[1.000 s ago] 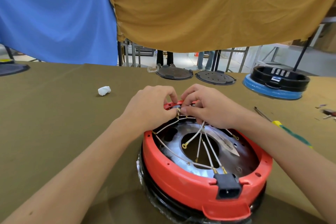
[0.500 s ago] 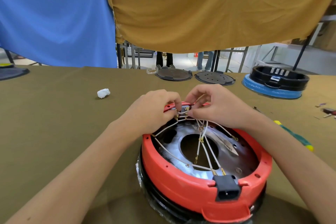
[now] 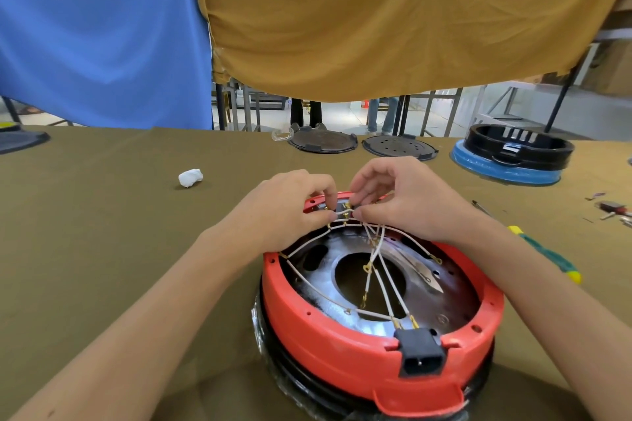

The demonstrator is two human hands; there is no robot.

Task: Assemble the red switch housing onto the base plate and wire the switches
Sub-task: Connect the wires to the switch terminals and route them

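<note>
The red switch housing sits as a ring on a black base, with the shiny metal base plate inside it. A black power socket is set in its near wall. White wires with brass terminals cross the plate toward the far rim. My left hand and my right hand meet at that far rim, each pinching a white wire end at the brass switch terminals. The switches themselves are mostly hidden under my fingers.
A green and yellow screwdriver lies right of the housing. A white crumpled wad lies to the left. Two dark round plates and a black and blue housing stand at the table's far edge. Small parts lie far right.
Both hands stayed at the far rim, and their fingers shifted on the wire ends. The loose wires over the plate's hole have swung slightly to the right.
</note>
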